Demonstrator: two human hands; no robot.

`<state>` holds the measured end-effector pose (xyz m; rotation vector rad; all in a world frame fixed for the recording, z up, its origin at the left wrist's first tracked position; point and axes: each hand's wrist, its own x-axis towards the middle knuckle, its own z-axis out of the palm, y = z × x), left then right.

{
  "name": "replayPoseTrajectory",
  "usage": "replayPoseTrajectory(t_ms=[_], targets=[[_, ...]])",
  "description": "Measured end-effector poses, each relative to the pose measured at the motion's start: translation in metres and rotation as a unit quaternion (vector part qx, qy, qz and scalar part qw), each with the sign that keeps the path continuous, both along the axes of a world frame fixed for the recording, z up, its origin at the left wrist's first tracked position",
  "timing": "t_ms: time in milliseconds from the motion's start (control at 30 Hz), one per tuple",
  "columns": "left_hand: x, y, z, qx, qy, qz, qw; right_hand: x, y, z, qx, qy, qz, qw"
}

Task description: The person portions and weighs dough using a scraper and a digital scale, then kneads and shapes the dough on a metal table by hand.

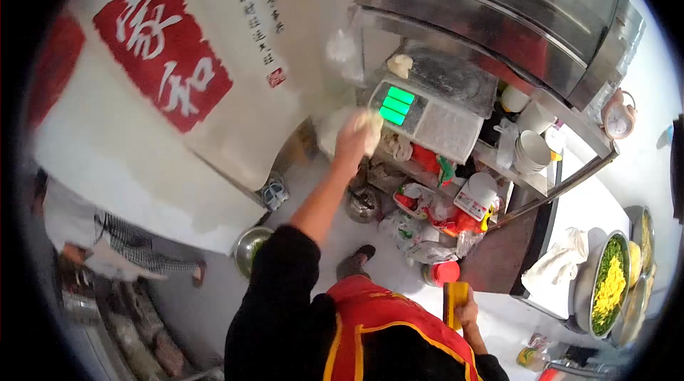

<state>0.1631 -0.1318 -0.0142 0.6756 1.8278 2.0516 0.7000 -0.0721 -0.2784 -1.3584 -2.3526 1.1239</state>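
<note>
My left hand is raised at the centre, its fingers wrapped round a pale lump of dough, just left of a scale's green lit display. Right of that display lies the scale's flat plate. Another piece of dough sits by the dark tray behind the scale. Low on the right, my right hand grips a yellow, block-like object with a dark inner face.
White bowls stand on the shelf right of the scale. Bags and a red-lidded jar are below. A metal bowl of greens and yellow pieces is at right. Another person stands at left, near a floor bowl.
</note>
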Motion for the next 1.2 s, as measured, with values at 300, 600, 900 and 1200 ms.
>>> replayPoseTrajectory(t_ms=[300,600,900,1200], targets=[[-0.147,0.186,0.037,-0.32,0.468,-0.015,0.824,0.044,-0.076,-0.11,-0.174,0.228,-0.419,0.861],[-0.204,0.233,0.055,-0.363,0.481,-0.23,0.764,-0.032,-0.096,-0.062,-0.11,0.12,-0.469,0.868],[-0.193,0.271,0.029,-0.292,0.526,-0.277,0.749,-0.096,-0.106,0.041,-0.088,-0.186,-0.475,0.855],[-0.175,0.304,0.007,-0.202,0.619,-0.202,0.732,-0.124,-0.153,0.064,-0.179,-0.191,-0.598,0.758]])
